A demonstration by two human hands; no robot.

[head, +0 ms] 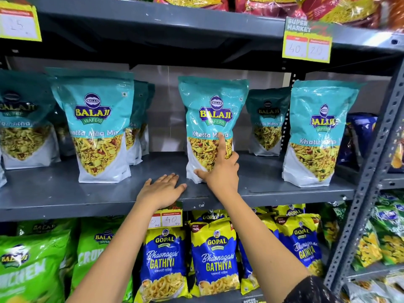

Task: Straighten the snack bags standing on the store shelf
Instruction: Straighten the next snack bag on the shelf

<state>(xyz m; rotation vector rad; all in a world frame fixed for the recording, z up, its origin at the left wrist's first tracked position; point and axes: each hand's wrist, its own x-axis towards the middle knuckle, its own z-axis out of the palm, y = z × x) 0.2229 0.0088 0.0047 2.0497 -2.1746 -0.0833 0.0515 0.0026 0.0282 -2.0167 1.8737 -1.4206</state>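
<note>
Mid-step on the middle row: right hand (219, 171) pressed against the lower front of the centre snack bag (211, 119), forefinger stretched up over the clear window, thumb hooked round the bottom left corner, other fingers curled at the bag's right edge. A light grasp rather than a full clench, steadying and turning the bag more than lifting it. Bag standing on the grey shelf (65, 193), near the front edge, leaning a little to the right at the top.

Left hand (162, 189) released, flat, palm down on the bare shelf just left of the right hand, holding nothing, probably bracing.

To the left of the left hand, another teal bag (96, 127), upright and facing forward, with more bags tucked behind it. To the right of the right hand, well apart, a further teal bag (317, 136), tilted slightly, and one more set back (266, 121) between the two.

Step in hand, as a guess: squaring the centre bag so that its face points straight out and its base sits flat. Next move likely to call for a small twist and a nudge at the base, then a gentle let-go so the thin pouch does not tip. After that, probably the right-hand bag.
</note>
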